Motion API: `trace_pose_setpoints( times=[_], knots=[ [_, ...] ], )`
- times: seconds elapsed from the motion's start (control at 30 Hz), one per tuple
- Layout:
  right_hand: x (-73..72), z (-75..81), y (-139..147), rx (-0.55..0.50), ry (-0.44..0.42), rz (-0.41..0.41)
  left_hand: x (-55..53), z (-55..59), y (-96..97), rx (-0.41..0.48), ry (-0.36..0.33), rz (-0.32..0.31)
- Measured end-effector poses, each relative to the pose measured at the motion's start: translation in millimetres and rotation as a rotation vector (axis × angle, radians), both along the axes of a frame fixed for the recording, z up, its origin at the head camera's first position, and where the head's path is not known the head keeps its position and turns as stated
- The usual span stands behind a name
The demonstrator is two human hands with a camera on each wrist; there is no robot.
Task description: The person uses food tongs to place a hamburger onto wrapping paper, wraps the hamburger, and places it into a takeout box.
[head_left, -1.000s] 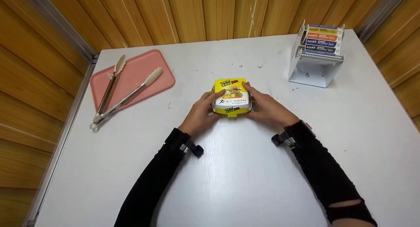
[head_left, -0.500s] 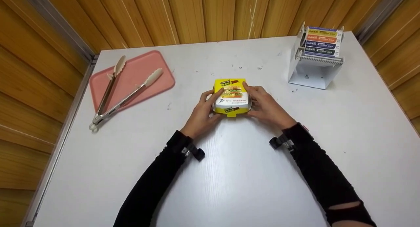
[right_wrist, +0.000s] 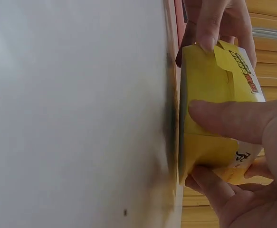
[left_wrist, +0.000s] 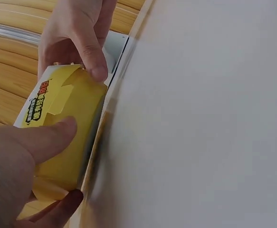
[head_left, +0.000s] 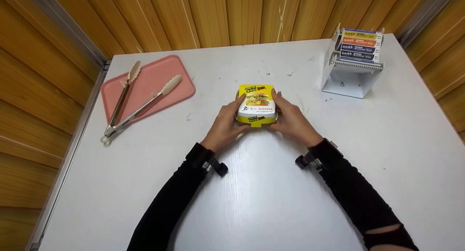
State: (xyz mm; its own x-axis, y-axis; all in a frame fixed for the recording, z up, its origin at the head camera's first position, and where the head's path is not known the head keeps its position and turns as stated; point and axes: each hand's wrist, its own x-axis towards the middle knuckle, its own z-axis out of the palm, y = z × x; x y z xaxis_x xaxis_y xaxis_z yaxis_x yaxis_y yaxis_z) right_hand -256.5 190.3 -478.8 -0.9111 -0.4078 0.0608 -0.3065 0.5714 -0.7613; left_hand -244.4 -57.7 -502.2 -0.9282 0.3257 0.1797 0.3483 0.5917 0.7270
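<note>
A yellow and white burger box (head_left: 257,102) with a burger picture on its lid stands closed near the middle of the table. Its front tab (head_left: 256,124) hangs over the front wall. My left hand (head_left: 225,124) grips the box's left side, thumb low at the front and fingers along the side. On the other side, my right hand (head_left: 295,123) holds it in a matching way. In the left wrist view, the left thumb (left_wrist: 57,135) lies on the yellow front wall. The right wrist view has the right thumb (right_wrist: 224,116) on that same wall, with the box's underside close over the table.
A pink tray (head_left: 160,67) lies at the back left. Metal tongs (head_left: 140,111) with pale tips rest spread across it, their hinge end past its edge. At the back right stands a white label dispenser (head_left: 350,76) with several coloured rolls. Wood-patterned walls border the white table (head_left: 254,193).
The fingers of both hands have slid outward from the lid's top toward its side edges. The box has barely moved.
</note>
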Motion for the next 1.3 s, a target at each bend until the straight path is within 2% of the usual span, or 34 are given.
trace_pose_setpoints(
  times=[0.17,0.33,0.47,0.7,0.8,0.97,1.1,1.3],
  knots=[
    [2.5,5.9,-1.8,0.037,0.060,-0.040,-1.0,3.8,0.2,-0.007,0.082,0.011],
    [4.1,9.1,1.8,0.100,0.090,0.017,-2.2,5.9,-1.7,-0.014,0.080,-0.007],
    [4.4,10.4,5.4,0.103,0.100,0.059,-3.8,7.9,-3.6,0.010,0.091,-0.028],
    [4.0,14.1,10.8,0.088,0.059,0.094,-4.6,11.7,-7.0,-0.072,0.191,-0.027],
    [4.3,16.1,11.1,0.109,0.021,0.091,-4.2,12.5,-7.1,-0.105,0.212,-0.014],
    [5.9,16.4,7.5,0.170,0.015,0.083,-3.1,12.0,-5.4,-0.150,0.179,-0.002],
    [8.0,15.2,3.8,0.179,0.060,0.044,-2.4,13.2,-4.1,-0.147,0.172,0.003],
    [8.0,12.0,-0.1,0.198,0.152,-0.019,-3.1,14.0,-4.9,-0.103,0.210,-0.017]
  ],
)
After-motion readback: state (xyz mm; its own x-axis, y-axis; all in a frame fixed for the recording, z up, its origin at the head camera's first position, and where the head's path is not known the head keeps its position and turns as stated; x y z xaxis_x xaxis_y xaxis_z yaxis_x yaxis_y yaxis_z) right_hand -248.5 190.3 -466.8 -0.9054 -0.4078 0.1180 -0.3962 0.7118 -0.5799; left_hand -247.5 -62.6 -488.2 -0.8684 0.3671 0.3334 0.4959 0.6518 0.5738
